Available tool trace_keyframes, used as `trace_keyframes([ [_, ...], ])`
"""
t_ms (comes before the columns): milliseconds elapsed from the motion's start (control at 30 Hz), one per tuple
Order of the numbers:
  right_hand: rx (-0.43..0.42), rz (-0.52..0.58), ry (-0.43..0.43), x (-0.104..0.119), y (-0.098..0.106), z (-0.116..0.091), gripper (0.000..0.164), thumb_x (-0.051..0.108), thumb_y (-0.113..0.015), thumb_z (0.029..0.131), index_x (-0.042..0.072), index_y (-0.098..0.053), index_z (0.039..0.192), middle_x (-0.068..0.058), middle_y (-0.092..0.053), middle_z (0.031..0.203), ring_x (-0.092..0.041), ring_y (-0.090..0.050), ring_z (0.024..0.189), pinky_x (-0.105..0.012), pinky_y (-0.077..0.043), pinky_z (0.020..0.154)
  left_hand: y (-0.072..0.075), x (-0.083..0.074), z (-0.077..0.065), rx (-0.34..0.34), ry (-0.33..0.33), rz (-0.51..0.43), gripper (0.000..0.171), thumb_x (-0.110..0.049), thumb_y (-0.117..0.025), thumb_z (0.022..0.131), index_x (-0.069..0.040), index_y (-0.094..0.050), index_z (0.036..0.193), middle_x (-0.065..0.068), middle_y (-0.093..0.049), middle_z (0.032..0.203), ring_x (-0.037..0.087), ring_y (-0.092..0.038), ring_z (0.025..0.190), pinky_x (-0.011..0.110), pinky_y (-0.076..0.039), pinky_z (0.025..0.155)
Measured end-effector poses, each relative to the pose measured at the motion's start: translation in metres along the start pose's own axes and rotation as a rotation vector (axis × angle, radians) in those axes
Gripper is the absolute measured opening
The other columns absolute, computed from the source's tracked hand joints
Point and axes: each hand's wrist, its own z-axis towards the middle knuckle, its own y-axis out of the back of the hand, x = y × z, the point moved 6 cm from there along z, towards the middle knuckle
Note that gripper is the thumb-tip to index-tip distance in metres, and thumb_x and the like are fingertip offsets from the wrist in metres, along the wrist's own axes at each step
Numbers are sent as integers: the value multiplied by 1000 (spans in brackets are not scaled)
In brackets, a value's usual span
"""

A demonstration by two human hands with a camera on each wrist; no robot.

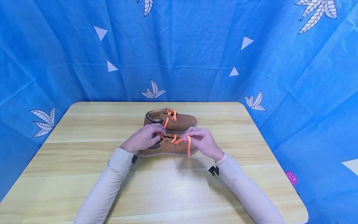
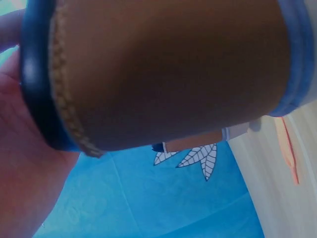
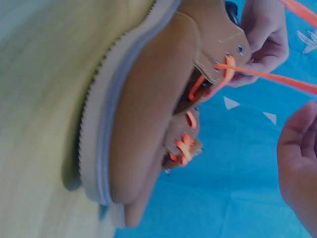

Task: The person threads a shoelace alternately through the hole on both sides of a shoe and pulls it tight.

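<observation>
A brown leather shoe [image 1: 167, 148] with orange laces stands on the table, toe to the right. My left hand [image 1: 146, 137] is at its ankle opening, fingers curled at the eyelet flap [image 3: 223, 40]; a bit of orange lace shows by the fingertips. In the right wrist view the uppermost eyelet [image 3: 240, 49] has no lace through it. My right hand [image 1: 202, 141], above the toe, pinches the orange shoelace [image 3: 277, 78], drawn straight from an eyelet. Its loose end [image 1: 189, 147] dangles from the fingers. The dark-edged heel [image 2: 168, 74] fills the left wrist view.
A matching brown shoe [image 1: 184, 122] with orange laces stands close behind, toe also to the right. Both are on a light wooden table [image 1: 84, 137] with rounded corners. A blue patterned cloth [image 1: 184, 46] hangs behind and at the sides.
</observation>
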Motion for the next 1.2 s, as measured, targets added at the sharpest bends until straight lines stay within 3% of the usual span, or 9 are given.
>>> trace_keyframes([
  [167,101,-180,42,10,-15,-11,8,-3,-75,89,-4,-74,97,-3,-71,95,-12,-65,95,-26,-55,88,2,-8,-3,-21,-22,0,17,-9,-65,97,-16,-75,108,3,-70,120,18,-67,109,39,-58,96],
  [300,195,-394,188,17,-32,-22,9,8,-80,89,13,-77,96,0,-70,93,-11,-64,92,-29,-54,85,2,-17,-4,-31,-49,34,16,-9,-65,97,-15,-75,109,3,-69,122,19,-67,111,38,-57,96],
  [533,242,-748,529,32,-51,-39,10,6,-76,92,10,-77,100,2,-69,99,-13,-63,95,-22,-52,85,-2,-41,-7,-45,-155,91,17,-6,-67,94,-13,-76,106,2,-68,124,21,-62,120,40,-53,103],
  [667,264,-947,590,36,-59,-46,24,-2,-75,84,11,-78,103,0,-70,104,-16,-63,98,-24,-53,88,-10,-49,-6,-32,-203,156,17,-9,-73,91,-13,-76,107,2,-69,123,21,-64,116,39,-53,103],
  [767,273,-1020,610,38,-63,-49,35,-7,-72,80,12,-78,108,0,-68,107,-17,-62,101,-27,-53,91,-15,-50,-6,-29,-218,198,17,-10,-75,91,-14,-77,107,2,-69,122,21,-65,115,40,-53,103],
  [867,241,-951,640,41,-62,-50,38,-10,-67,83,10,-76,114,-1,-69,106,-17,-62,100,-28,-54,91,-12,-46,-6,-35,-197,192,16,-14,-72,93,-14,-76,109,1,-68,124,21,-63,118,41,-51,105],
  [967,179,-730,594,42,-54,-46,34,-11,-67,88,4,-73,118,-5,-73,103,-19,-65,96,-29,-55,89,-5,-37,-7,-47,-152,131,17,-19,-68,96,-15,-75,111,0,-67,125,23,-61,125,43,-50,108],
  [1033,120,-560,487,40,-45,-42,35,-8,-71,89,1,-70,123,-7,-76,100,-18,-69,93,-27,-56,86,0,-30,-7,-52,-115,82,18,-21,-66,98,-15,-74,113,1,-66,128,25,-60,128,44,-49,110],
  [1200,-35,-143,100,25,-20,-29,55,-6,-68,93,-3,-51,145,-4,-78,98,-12,-73,95,-26,-57,92,2,-14,-7,-21,-18,13,19,-25,-60,103,-18,-73,113,3,-64,134,29,-57,135,50,-46,114],
])
